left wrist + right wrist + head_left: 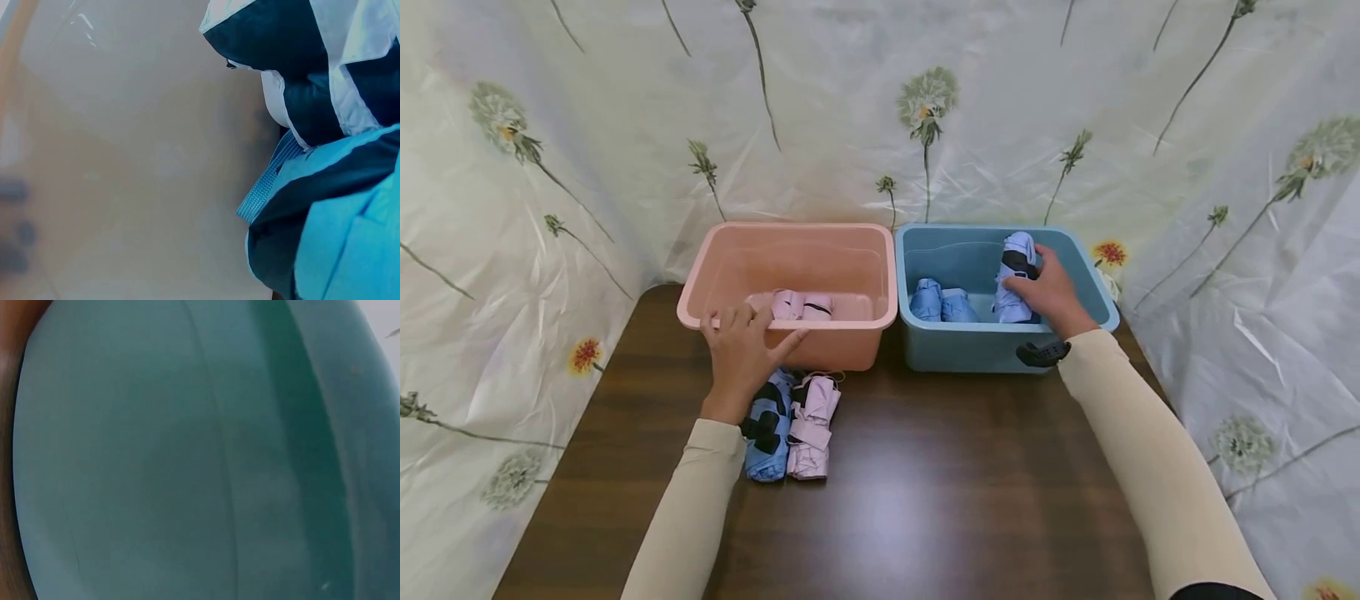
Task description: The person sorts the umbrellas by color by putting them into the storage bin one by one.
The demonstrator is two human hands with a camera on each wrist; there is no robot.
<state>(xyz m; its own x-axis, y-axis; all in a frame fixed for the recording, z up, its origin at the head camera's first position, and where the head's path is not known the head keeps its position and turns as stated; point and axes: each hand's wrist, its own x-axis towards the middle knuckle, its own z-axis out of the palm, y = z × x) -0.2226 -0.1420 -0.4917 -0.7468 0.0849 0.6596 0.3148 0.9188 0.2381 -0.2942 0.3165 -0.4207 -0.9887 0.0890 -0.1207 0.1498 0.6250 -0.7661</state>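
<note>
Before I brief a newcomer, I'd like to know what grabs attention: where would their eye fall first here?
Probably on the peach tub at left and the blue tub beside it. Next comes the right hand, gripping a blue bundle at the blue tub, then the left hand at the peach tub's near rim. A pink bundle lies on the table in front of the peach tub.

2 plain beige sleeves (1142, 450) show, with a black wristband (1042, 354).
</note>
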